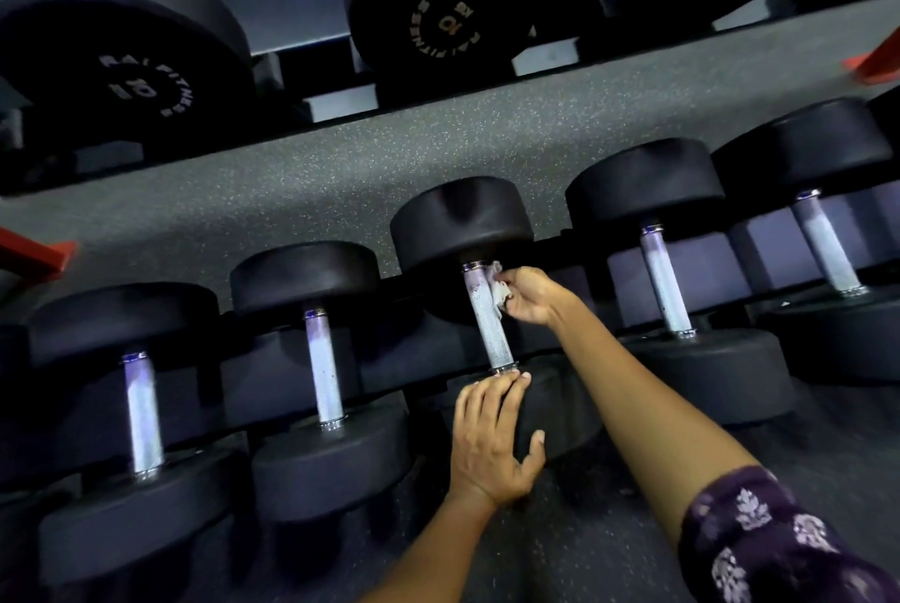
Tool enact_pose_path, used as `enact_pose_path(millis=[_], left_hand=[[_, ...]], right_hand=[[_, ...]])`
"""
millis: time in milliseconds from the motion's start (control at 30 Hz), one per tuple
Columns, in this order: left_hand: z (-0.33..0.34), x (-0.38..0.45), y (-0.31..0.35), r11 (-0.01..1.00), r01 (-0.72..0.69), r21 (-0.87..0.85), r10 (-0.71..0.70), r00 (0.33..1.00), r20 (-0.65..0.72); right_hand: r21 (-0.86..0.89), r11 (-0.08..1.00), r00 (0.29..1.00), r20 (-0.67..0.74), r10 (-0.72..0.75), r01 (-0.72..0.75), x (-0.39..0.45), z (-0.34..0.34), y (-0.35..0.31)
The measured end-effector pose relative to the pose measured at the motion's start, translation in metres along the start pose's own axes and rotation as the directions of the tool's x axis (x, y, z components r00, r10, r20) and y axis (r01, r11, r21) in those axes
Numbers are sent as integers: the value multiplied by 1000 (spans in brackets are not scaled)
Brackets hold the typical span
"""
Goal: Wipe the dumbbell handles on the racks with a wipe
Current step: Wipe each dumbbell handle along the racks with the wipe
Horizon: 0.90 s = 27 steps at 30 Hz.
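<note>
Five black dumbbells sat in a row on the lower rack, and we were working on the middle dumbbell (462, 222). Our right hand (528, 296) had its fingers curled around a crumpled white wipe (497, 290), pinching it tight and pressing it against the upper stretch of the knurled steel handle (488, 322), just below the far head. So the wipe was wedged between our fingertips and the right side of the bar, touching both. Our left hand (492, 437) lay flat on the near head (560, 407) of that same dumbbell, fingers pretty much straight and spread, thumb stuck out to the side, gripping nothing. Its fingertips reached right up to the chrome collar at the bottom of the handle.

Left of our left hand's fingers stood two more dumbbells, the closer one with its handle (325, 371) near our knuckles and the other handle (142, 412) well apart. Right of our right hand were two more handles (663, 281) and (825, 247), both tilted the same way.

Beyond our fingers ran a strip of speckled rubber floor (438, 139), and past that a second rack with bigger dumbbells, one end (445, 30) marked 10. We could also see our patterned purple sleeve (759, 539) on the right arm.
</note>
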State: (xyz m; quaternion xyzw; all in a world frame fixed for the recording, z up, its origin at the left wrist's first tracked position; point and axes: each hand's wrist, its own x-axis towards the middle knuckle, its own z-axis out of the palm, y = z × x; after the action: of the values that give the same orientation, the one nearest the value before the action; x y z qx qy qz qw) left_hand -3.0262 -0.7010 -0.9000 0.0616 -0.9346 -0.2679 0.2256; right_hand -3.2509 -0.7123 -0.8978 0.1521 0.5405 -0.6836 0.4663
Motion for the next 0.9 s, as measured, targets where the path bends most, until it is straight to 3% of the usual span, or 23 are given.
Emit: enact_pose_path(millis=[167, 333, 467, 600, 733, 900], left_hand=[[0, 0, 0, 1000, 2, -5, -2, 1000, 4], [-1, 0, -1, 1000, 15, -10, -15, 1000, 19], [-1, -1, 0, 1000, -1, -21, 1, 1000, 6], [2, -1, -1, 1000, -11, 1, 11, 1000, -2], [1, -1, -1, 1000, -7, -8, 7, 1000, 12], [1, -2, -2, 1000, -12, -5, 12, 1000, 1]], right_hand=[[-23, 998, 996, -63, -58, 57, 9, 1, 1], [16, 999, 998, -44, 47, -47, 6, 8, 2], [93, 978, 982, 39, 185, -188, 3, 18, 8], [150, 978, 979, 164, 118, -143, 3, -4, 10], [162, 980, 982, 168, 88, -115, 2, -11, 4], [102, 976, 972, 154, 176, -193, 0, 14, 10]])
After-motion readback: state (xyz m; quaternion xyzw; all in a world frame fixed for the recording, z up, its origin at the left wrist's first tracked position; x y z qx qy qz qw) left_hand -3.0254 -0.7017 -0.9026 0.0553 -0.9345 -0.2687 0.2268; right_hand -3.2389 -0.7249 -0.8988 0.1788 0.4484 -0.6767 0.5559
